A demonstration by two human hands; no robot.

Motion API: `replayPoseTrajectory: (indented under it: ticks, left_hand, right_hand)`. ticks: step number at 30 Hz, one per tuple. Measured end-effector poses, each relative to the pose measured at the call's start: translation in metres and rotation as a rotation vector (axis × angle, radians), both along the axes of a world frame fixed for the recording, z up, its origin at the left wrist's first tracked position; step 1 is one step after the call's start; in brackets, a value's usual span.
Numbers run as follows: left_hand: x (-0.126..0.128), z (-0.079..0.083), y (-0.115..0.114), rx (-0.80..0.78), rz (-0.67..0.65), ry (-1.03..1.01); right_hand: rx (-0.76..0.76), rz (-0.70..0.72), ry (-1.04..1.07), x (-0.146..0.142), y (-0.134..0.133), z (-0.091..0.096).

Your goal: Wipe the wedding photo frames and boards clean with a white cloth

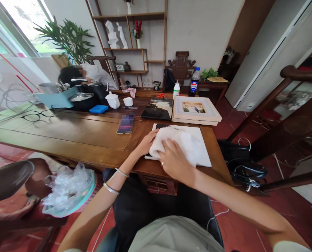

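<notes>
A white fluffy cloth point(182, 140) lies bunched on a flat white board point(203, 154) with black patches along its left side, near the table's front right corner. On top of the cloth, my right hand point(175, 159) presses down, its fingers bent into the soft material and gripping it; a ring shows on one finger. My left hand point(148, 141) rests at the board's left edge, fingers stretched out against the cloth's side, their tips partly hidden by it. Part of the board is covered by the cloth and my hands.
Behind the board are a black-and-white picture point(157, 108) and a white framed photo point(196, 108). A phone point(126, 123), glasses point(37, 115), a white teapot point(112, 100) and a cola bottle point(194, 84) stand or lie around. Another person point(98, 75) leans at the far side.
</notes>
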State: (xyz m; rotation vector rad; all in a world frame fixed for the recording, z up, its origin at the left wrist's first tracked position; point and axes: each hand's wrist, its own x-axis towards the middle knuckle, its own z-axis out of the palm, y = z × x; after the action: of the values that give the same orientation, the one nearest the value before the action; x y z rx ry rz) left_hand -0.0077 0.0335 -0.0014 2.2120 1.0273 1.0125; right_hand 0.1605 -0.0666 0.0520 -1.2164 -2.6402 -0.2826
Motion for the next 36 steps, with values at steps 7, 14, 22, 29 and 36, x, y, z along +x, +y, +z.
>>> replayPoseTrajectory:
  ticks: [7,14,22,29,36]
  left_hand:
    - [0.001,-0.002,0.001,0.016,0.018,0.024]
    - [0.004,-0.001,0.000,0.029,0.048,0.075]
    - [0.004,-0.003,0.001,0.053,0.057,0.080]
    - [0.003,-0.001,0.001,0.066,0.070,0.098]
    - [0.003,-0.003,0.000,0.032,0.074,0.078]
  right_hand:
    - [-0.127,0.146,0.109,0.032,-0.035,-0.001]
    - [-0.093,-0.080,0.142,0.089,0.031,0.006]
    - [-0.236,-0.097,0.212,0.034,0.108,0.022]
    - [-0.242,0.010,0.275,0.005,0.121,0.014]
    - [-0.185,-0.117,0.281,0.093,0.097,-0.002]
